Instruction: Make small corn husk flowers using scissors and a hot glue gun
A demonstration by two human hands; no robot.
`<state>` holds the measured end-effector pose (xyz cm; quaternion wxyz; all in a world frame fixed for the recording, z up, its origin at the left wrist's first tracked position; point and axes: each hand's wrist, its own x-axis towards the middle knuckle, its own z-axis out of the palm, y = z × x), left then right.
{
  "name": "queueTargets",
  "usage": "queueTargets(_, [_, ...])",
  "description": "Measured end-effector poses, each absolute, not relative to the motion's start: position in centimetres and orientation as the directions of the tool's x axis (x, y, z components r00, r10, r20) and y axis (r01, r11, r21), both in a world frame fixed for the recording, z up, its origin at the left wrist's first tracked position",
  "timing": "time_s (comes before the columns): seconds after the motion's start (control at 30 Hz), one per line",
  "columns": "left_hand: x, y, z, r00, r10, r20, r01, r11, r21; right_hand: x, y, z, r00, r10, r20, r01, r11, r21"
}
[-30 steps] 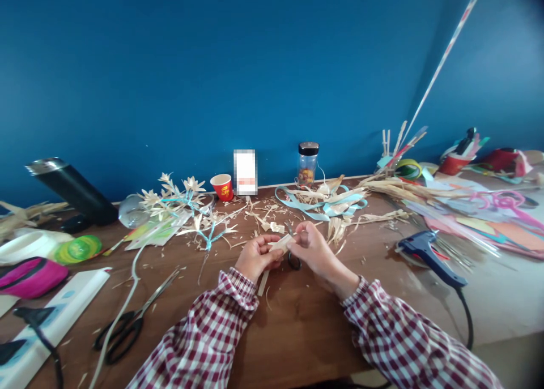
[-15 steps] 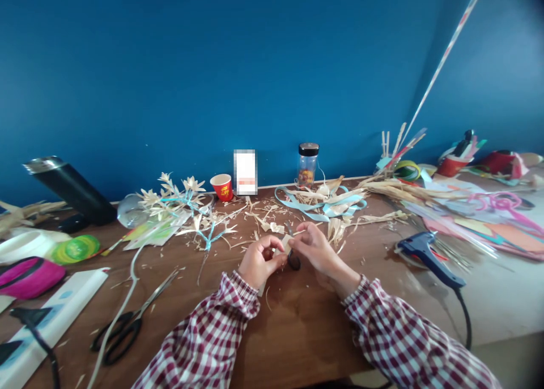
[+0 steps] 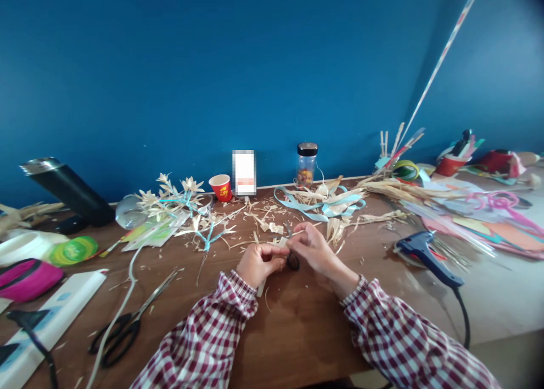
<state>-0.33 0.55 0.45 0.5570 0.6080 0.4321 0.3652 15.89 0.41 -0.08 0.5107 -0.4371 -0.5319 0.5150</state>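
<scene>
My left hand [image 3: 261, 264] is closed in a pinch, thumb against forefinger, on a small pale strip [image 3: 283, 242] that looks like dried husk. Meeting it fingertip to fingertip, my right hand [image 3: 312, 247] pinches the same spot; most of the strip is hidden by fingers. Small scissors with a black handle loop [image 3: 293, 261] show between the hands, their blade tip pointing away; I cannot tell whether they lie on the table or touch my fingers. Another flat pale piece [image 3: 260, 289] pokes out by my left wrist. Shavings lie scattered just beyond.
Larger black-handled scissors [image 3: 121, 329] and a white power strip [image 3: 55, 315] lie left. Pale husk flowers [image 3: 191, 193], a red paper cup [image 3: 221, 188] and a lidded jar [image 3: 306, 165] stand toward the blue wall. A blue glue gun [image 3: 429, 259] rests at right.
My left fingers have straightened and come closer to my right fingertips, covering more of the pale strip. The right hand has barely moved.
</scene>
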Motion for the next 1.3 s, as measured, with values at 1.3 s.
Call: queueTargets(1.3, [-0.3, 1.0, -0.8, 0.366, 0.906, -0.213, -0.157, 0.286, 0.945, 16.1, 0.7, -0.1, -0.078, 0.996, 0.032, -0.205, 0.015, -0.979])
